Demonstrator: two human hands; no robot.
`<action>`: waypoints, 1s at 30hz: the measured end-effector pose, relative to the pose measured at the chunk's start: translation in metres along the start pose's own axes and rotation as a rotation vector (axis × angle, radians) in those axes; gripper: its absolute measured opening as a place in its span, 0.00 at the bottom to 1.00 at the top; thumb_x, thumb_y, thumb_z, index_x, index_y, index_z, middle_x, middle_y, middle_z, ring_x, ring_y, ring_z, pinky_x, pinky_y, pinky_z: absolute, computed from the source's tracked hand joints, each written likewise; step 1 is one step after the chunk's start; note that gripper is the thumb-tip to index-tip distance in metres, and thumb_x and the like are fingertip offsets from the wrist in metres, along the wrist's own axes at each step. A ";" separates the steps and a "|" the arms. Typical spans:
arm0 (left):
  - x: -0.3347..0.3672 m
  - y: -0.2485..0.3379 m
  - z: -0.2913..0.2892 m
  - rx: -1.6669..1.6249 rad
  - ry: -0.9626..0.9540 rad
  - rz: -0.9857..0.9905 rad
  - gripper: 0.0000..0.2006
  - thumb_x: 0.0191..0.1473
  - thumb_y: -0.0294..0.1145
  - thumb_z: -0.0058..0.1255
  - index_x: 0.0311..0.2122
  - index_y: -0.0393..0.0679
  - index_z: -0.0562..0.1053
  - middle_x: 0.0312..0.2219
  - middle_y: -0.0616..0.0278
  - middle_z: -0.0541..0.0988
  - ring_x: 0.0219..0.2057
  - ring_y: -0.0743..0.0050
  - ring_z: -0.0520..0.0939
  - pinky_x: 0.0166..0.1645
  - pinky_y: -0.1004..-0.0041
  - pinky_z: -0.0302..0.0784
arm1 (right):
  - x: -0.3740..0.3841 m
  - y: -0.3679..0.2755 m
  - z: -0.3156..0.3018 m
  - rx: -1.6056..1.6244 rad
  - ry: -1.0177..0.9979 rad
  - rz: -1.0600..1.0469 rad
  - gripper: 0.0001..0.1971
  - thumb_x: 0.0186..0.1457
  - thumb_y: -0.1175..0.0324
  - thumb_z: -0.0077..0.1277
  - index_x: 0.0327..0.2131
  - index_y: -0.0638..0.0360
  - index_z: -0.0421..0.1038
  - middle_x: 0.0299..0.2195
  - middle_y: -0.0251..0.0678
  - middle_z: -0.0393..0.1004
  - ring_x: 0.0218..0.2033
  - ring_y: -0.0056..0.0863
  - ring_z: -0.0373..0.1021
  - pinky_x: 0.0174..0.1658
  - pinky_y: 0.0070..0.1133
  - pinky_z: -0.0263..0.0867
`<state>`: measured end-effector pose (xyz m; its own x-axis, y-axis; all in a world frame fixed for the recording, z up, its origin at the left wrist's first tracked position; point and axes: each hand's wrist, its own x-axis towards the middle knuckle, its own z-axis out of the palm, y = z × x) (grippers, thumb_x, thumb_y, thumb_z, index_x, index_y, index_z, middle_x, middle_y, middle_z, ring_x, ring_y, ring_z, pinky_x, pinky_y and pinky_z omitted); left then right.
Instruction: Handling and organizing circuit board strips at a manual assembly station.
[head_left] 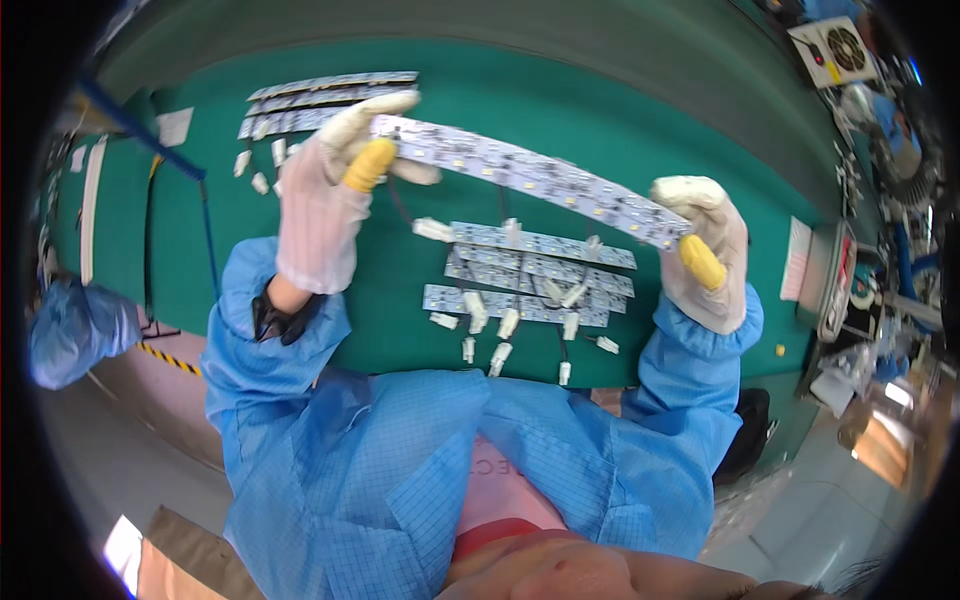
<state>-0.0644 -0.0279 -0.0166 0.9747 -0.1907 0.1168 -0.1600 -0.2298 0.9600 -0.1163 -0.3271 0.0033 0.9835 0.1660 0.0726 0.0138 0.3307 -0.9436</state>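
Between my two gloved hands a long white LED circuit board strip (540, 178) is held up above the bench, its small components facing me. My left hand (355, 150), in a white glove with a yellow thumb cover, grips the strip's left end. At the right end, my right hand (705, 240) pinches it with a yellow-covered thumb. Dark wires and a white connector (433, 230) hang below the held strip. Just beneath lies a group of similar LED strips (540, 265), with several white plugs (508, 323) on short leads pointing toward me.
Another stack of LED strips (330, 95) lies on the green mat (600, 115), behind my left hand. A blue cord (140, 130) runs at the left. Papers (796, 258) and a grey tray (835, 280) stand at the right, with a fan unit (840, 50) at the far right.
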 end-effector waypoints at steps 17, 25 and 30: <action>-0.004 -0.010 0.000 -0.294 -0.030 0.076 0.28 0.57 0.47 0.47 0.53 0.33 0.65 0.26 0.57 0.81 0.31 0.74 0.80 0.43 0.76 0.72 | 0.009 -0.004 -0.016 -0.591 -0.003 0.037 0.16 0.56 0.67 0.49 0.45 0.67 0.67 0.38 0.38 0.73 0.36 0.21 0.69 0.41 0.18 0.64; -0.002 -0.017 0.000 -0.273 -0.128 0.140 0.25 0.59 0.52 0.41 0.44 0.36 0.71 0.26 0.55 0.81 0.33 0.70 0.81 0.40 0.74 0.74 | 0.010 0.007 -0.014 -0.261 0.151 0.140 0.30 0.51 0.45 0.53 0.45 0.65 0.66 0.24 0.33 0.70 0.16 0.10 0.59 0.18 0.08 0.53; -0.001 -0.016 -0.004 -0.059 -0.134 0.034 0.22 0.61 0.48 0.37 0.43 0.38 0.72 0.24 0.61 0.81 0.30 0.76 0.81 0.36 0.78 0.73 | 0.007 0.007 -0.022 -0.141 0.130 0.221 0.27 0.52 0.46 0.53 0.39 0.65 0.67 0.19 0.34 0.71 0.09 0.12 0.57 0.14 0.09 0.53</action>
<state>-0.0627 -0.0204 -0.0307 0.9386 -0.3241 0.1185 -0.1795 -0.1651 0.9698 -0.1058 -0.3439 -0.0099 0.9801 0.0965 -0.1732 -0.1875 0.1663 -0.9681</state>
